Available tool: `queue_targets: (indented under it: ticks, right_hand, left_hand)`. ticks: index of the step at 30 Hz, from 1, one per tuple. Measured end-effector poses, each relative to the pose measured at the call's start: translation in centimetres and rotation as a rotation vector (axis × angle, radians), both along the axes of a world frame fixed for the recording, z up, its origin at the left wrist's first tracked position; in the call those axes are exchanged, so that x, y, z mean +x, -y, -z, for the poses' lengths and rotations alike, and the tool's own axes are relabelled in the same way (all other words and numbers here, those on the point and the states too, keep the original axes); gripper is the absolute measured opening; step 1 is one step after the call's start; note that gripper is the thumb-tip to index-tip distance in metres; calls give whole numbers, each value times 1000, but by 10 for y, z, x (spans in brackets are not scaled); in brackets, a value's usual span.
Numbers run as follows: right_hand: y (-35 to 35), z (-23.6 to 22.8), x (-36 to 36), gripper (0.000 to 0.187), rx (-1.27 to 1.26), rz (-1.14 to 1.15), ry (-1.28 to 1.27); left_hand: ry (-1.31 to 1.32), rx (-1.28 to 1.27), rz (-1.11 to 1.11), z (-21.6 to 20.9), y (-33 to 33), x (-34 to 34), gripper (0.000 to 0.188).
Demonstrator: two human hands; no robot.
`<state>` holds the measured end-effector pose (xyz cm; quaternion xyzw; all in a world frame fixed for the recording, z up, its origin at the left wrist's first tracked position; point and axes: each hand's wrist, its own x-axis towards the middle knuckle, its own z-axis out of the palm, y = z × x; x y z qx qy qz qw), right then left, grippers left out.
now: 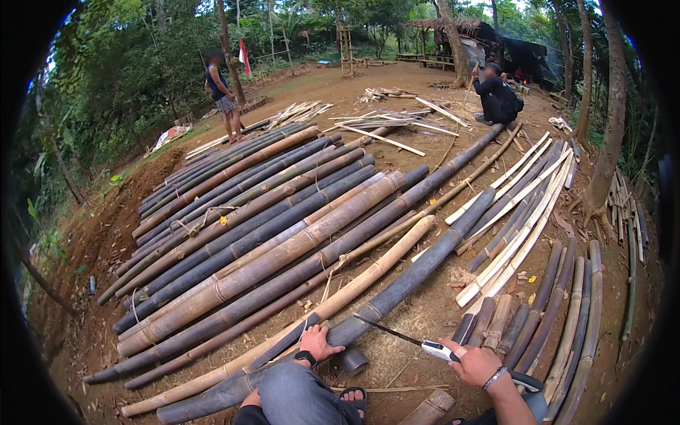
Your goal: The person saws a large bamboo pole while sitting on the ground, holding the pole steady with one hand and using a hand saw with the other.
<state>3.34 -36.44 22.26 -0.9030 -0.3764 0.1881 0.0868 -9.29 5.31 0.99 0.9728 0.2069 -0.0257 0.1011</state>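
My left hand (320,343) lies flat on a long dark bamboo pole (418,273) that runs from near my knee toward the upper right; a black watch sits on that wrist. My right hand (473,363) grips the pale handle of a long thin-bladed knife (397,332), its dark blade pointing left toward the same pole. A bracelet is on my right wrist. A short cut bamboo stub (352,360) lies between my hands on the dirt.
Many long bamboo poles (262,212) lie side by side on the earth to the left. Split pale bamboo strips (517,212) and shorter pieces (567,312) lie right. One person (222,92) stands far left, another (497,95) crouches far right. A tree trunk (609,142) stands right.
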Motion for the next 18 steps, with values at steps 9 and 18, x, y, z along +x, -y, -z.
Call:
queue_targets:
  ticks: [9, 18]
  right_hand:
    - [1, -3, 2, 58, 49, 5, 23]
    - [0, -8, -2, 37, 137, 51, 63]
  left_hand:
    - [1, 6, 11, 3, -2, 0, 95]
    - [-32, -3, 0, -1, -1, 1, 96]
